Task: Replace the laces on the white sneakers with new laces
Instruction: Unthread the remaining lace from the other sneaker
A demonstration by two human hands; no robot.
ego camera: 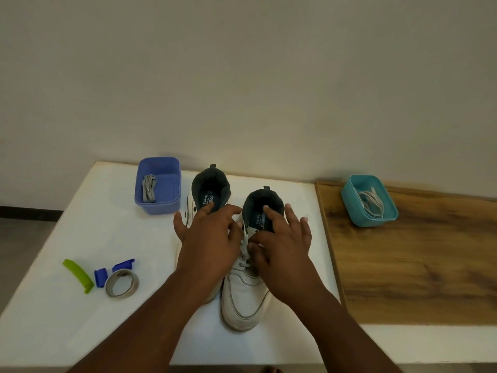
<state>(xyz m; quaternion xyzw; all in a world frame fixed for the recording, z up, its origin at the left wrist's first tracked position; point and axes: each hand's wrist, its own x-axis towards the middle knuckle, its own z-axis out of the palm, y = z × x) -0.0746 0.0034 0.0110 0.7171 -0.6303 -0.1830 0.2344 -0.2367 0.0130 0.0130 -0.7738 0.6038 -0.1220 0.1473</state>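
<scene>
Two hands over white sneakers: right hand (282, 246) pinches the lace (244, 247) on right sneaker (243, 297); left hand (209, 238) fingers spread, resting on left sneaker (211, 189).

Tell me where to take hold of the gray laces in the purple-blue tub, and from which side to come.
Pinch the gray laces at the middle of the bundle, coming straight down through the open top of the purple-blue tub. The tub's walls close off every sideways approach, and the laces lie flat on its floor as one folded bundle near its left wall, so a grip across the middle would probably lift all strands together.
</scene>
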